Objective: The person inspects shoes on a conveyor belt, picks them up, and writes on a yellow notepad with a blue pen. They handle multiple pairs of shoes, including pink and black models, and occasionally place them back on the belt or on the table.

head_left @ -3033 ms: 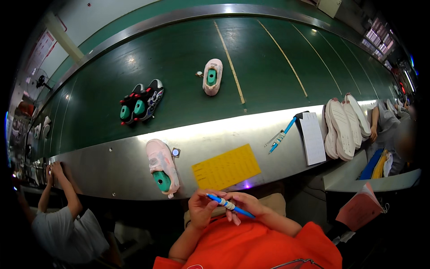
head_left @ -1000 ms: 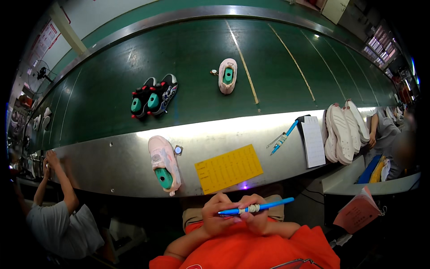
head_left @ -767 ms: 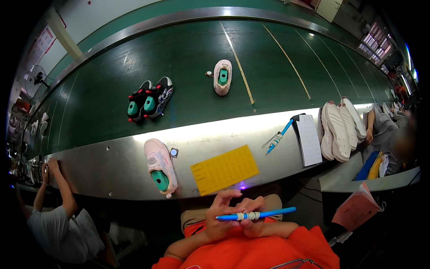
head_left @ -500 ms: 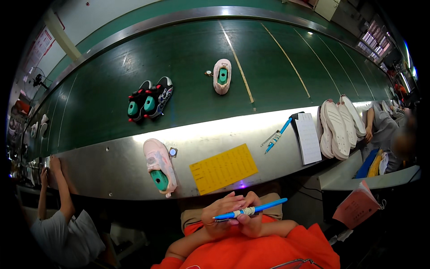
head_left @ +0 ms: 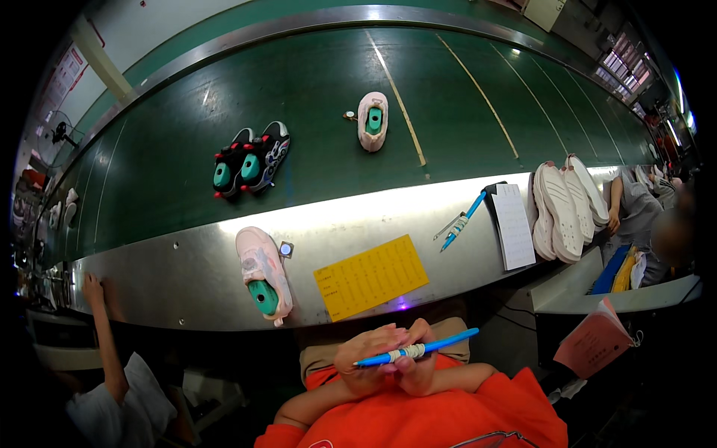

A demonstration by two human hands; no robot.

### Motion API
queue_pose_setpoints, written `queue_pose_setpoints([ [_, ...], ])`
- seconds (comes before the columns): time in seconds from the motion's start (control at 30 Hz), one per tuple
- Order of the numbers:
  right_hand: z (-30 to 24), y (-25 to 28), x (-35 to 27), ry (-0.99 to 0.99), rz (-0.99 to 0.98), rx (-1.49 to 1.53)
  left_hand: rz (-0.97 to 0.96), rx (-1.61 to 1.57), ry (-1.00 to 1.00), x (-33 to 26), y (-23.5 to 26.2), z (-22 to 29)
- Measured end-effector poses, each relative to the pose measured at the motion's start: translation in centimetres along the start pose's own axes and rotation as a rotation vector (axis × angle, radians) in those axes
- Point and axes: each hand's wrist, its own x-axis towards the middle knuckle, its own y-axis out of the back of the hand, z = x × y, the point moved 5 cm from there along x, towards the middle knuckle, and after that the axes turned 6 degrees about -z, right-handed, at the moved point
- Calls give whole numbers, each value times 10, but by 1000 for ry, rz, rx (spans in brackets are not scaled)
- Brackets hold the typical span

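In front of my body, my two hands are together, just off the near edge of the metal bench. A blue pen (head_left: 447,341) with a pale wrap round its middle slants across them, its tip to the left. My right hand (head_left: 418,375) grips it, the thumb against the wrapped part. My left hand (head_left: 364,352) lies against the right one with its fingers stretched out. Closest on the bench is a yellow printed card (head_left: 372,277). Left of that stands a pale pink shoe (head_left: 258,257) with a green insert and a small round tag beside it.
On the green belt (head_left: 314,89) stand a black-and-red pair of shoes (head_left: 261,160) and another pink shoe (head_left: 364,138). To the right lie a second blue pen (head_left: 468,217), a notepad (head_left: 513,228) and several white soles (head_left: 560,213). Co-workers sit at both sides.
My hands and the pen stay almost still. At the left, the co-worker's arms have shifted, and one hand instead of two shows at the bench edge. The view has tilted slightly.
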Motion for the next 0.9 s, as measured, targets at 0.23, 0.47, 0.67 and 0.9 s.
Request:
queue_pose_setpoints([
  [0.23,-2,-1,13,3,71,-87,-6,-25,170,2,5,-8],
  [0.47,6,25,46,-153,72,-192,-84,160,388,-36,39,-60],
  [0.67,64,63,89,-253,-72,-622,-225,-130,867,-77,26,-97],
  [0.9,46,68,25,-414,47,-345,156,-352,866,-118,52,-107],
])
